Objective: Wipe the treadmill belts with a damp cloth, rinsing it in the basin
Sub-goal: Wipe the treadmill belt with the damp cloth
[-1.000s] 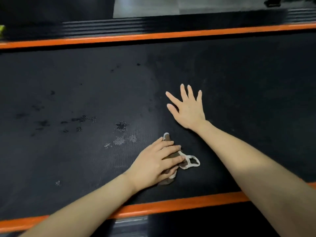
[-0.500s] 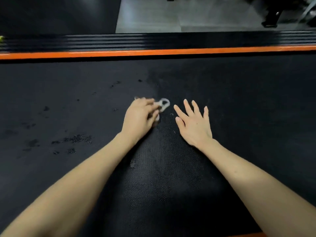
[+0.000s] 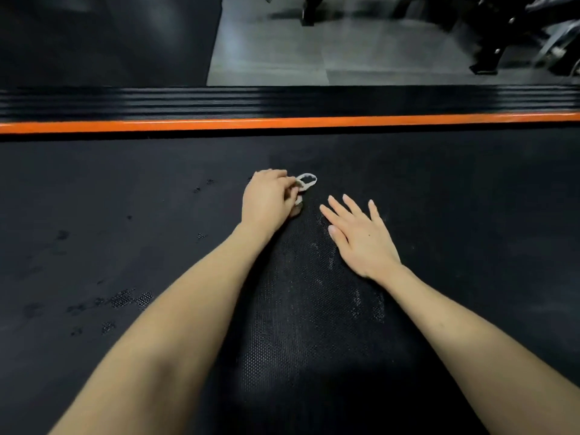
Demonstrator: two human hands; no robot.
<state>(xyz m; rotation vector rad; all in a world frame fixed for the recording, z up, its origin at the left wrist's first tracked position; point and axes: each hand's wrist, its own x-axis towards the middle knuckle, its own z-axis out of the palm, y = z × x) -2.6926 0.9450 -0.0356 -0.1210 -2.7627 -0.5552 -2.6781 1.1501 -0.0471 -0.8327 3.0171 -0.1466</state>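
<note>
Fingers (image 3: pixel 290 183) of left hand (image 3: pixel 266 199) curled on cloth (image 3: pixel 306 183), pressing it onto treadmill belt (image 3: pixel 470 199); right hand (image 3: pixel 361 237) flat, fingers spread, empty.

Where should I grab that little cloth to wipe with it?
Probably the bunched middle, from above, as the left hand does: fingers curled over it, pressing it onto the belt. Only its pale loop end shows on the right side of the cloth; that thin end looks too floppy to push with.

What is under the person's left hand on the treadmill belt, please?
A cloth lies under the left hand, pressed onto the belt. Only its pale-edged end shows past the fingers; the rest is covered by the hand.
</note>
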